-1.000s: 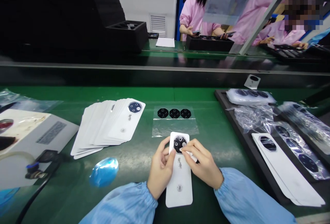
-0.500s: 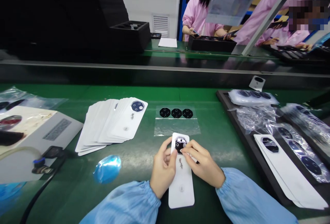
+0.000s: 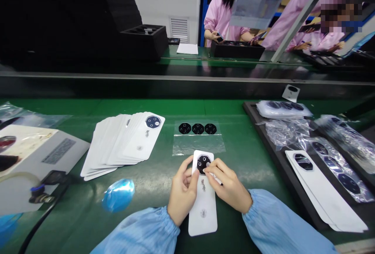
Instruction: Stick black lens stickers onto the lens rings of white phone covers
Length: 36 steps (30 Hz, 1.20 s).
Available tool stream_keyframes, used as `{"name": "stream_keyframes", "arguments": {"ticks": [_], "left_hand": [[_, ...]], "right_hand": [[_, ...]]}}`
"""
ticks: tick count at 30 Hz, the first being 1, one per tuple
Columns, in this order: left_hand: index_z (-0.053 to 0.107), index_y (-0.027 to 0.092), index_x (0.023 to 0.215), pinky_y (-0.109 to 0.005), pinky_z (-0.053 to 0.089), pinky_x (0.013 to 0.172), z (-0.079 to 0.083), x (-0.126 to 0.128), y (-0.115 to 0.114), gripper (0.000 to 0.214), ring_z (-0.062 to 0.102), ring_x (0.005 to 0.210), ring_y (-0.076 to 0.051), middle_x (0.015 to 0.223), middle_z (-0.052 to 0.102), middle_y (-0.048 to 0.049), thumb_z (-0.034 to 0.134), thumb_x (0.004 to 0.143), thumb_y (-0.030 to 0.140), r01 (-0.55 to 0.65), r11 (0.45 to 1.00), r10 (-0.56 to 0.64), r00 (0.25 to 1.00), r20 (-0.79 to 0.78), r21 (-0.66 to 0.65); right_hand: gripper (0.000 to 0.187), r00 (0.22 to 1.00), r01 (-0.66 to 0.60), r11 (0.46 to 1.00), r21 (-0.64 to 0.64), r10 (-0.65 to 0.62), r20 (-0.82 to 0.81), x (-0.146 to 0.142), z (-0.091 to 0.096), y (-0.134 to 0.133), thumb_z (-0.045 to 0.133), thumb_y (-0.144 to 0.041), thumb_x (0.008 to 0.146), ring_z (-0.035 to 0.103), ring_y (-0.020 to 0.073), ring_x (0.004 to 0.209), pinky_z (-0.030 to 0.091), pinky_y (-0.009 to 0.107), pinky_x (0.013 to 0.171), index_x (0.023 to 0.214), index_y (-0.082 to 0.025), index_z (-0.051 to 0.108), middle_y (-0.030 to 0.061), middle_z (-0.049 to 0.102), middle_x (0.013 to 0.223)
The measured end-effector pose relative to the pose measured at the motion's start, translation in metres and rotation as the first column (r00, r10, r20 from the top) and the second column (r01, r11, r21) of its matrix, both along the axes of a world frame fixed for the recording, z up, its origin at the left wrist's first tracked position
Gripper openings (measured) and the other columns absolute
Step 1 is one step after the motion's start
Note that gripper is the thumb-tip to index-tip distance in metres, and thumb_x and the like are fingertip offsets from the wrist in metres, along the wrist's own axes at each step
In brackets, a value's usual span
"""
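The left hand (image 3: pixel 182 193) grips the upper left edge of a white phone back panel (image 3: pixel 202 211) on the green workbench (image 3: pixel 149 195); the right hand (image 3: pixel 230 185) pinches narrowly at its black camera cover (image 3: pixel 201 162); what it holds, I cannot tell.

Looked like a factory assembly line, judging by the long green surface (image 3: pixel 246 160), many white phone-shaped panels (image 3: pixel 123 141), a dark tray (image 3: pixel 293 176) of bagged parts (image 3: pixel 348 183) and pink-coated people (image 3: pixel 215 14) working beyond.

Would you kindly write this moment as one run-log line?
left hand: holding white panel near its top | right hand: at black disc on that panel | nearby: clear strip with three black discs, fanned white panels
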<state>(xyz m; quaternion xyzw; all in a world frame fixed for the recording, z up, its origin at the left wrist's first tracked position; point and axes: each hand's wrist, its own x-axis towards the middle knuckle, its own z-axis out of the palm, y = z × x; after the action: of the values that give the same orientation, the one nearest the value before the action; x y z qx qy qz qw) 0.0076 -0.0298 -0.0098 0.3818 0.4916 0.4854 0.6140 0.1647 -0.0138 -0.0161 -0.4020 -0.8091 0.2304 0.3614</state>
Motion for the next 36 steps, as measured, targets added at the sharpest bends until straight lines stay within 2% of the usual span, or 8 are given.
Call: {"name": "stream_keyframes", "arguments": {"ticks": [5,10,15,19,23,32,36], "left_hand": [[0.044,0.016,0.129,-0.017,0.04,0.045,-0.002,0.0,-0.001,0.053,0.054,0.048,-0.009,0.078,0.072,-0.0056,0.063,0.085,0.04,-0.002,1.0,0.002,1.0,-0.012,0.002],[0.046,0.016,0.128,-0.018,0.042,0.045,0.0,0.0,-0.001,0.055,0.057,0.049,-0.01,0.078,0.073,-0.0061,0.066,0.083,0.04,-0.011,1.0,0.012,1.0,0.026,-0.021],[0.045,0.015,0.129,-0.019,0.044,0.046,0.004,-0.003,0.001,0.057,0.061,0.052,-0.012,0.08,0.074,-0.007,0.068,0.082,0.037,-0.014,1.0,0.015,0.999,0.052,-0.014],[0.045,0.014,0.128,-0.022,0.05,0.053,0.008,-0.005,0.004,0.057,0.07,0.068,-0.02,0.087,0.075,-0.0096,0.069,0.081,0.037,-0.036,0.999,0.039,0.994,0.1,-0.027],[0.044,0.015,0.128,-0.024,0.052,0.056,0.009,-0.004,0.005,0.057,0.071,0.078,-0.023,0.092,0.074,-0.0107,0.069,0.081,0.037,-0.032,0.999,0.036,0.992,0.123,-0.031],[0.044,0.017,0.128,-0.026,0.054,0.062,0.009,-0.003,0.003,0.054,0.071,0.08,-0.022,0.094,0.074,-0.0099,0.068,0.083,0.036,-0.027,0.999,0.029,0.99,0.14,-0.019],[0.043,0.017,0.127,-0.024,0.051,0.057,0.008,-0.003,0.003,0.054,0.071,0.076,-0.022,0.091,0.074,-0.0093,0.067,0.084,0.038,-0.016,1.0,0.018,0.993,0.121,-0.013]], "right_hand": [[0.021,0.998,-0.042,0.997,0.063,0.038,0.051,0.0,-0.003,0.0,0.044,-0.007,0.093,0.057,0.0189,0.081,0.05,0.033,0.07,0.101,-0.015,0.062,0.0087,0.056,0.09],[0.02,0.999,-0.035,0.997,0.067,0.033,0.028,0.0,0.0,0.0,0.045,-0.007,0.092,0.058,0.0182,0.079,0.05,0.032,0.07,0.1,-0.014,0.063,0.0087,0.056,0.089],[0.018,0.997,-0.006,0.999,0.044,0.009,-0.072,0.0,0.006,0.002,0.047,-0.009,0.091,0.059,0.0172,0.08,0.05,0.031,0.071,0.097,-0.017,0.063,0.0065,0.057,0.089],[0.013,0.972,0.111,0.994,-0.002,-0.109,-0.208,0.002,0.012,0.005,0.051,-0.012,0.091,0.059,0.0166,0.081,0.049,0.03,0.069,0.094,-0.019,0.062,0.0043,0.056,0.086],[0.012,0.958,0.131,0.991,-0.034,-0.135,-0.254,0.002,0.015,0.005,0.055,-0.013,0.09,0.058,0.0166,0.079,0.048,0.031,0.069,0.093,-0.02,0.063,0.0036,0.057,0.084],[0.016,0.964,0.112,0.994,-0.005,-0.11,-0.242,0.001,0.012,0.003,0.055,-0.009,0.089,0.058,0.016,0.082,0.048,0.03,0.071,0.098,-0.02,0.061,0.0038,0.055,0.087],[0.018,0.982,0.085,0.995,0.043,-0.076,-0.173,0.001,0.01,0.001,0.051,-0.009,0.091,0.058,0.0161,0.082,0.049,0.03,0.07,0.101,-0.02,0.06,0.0045,0.055,0.089]]}}
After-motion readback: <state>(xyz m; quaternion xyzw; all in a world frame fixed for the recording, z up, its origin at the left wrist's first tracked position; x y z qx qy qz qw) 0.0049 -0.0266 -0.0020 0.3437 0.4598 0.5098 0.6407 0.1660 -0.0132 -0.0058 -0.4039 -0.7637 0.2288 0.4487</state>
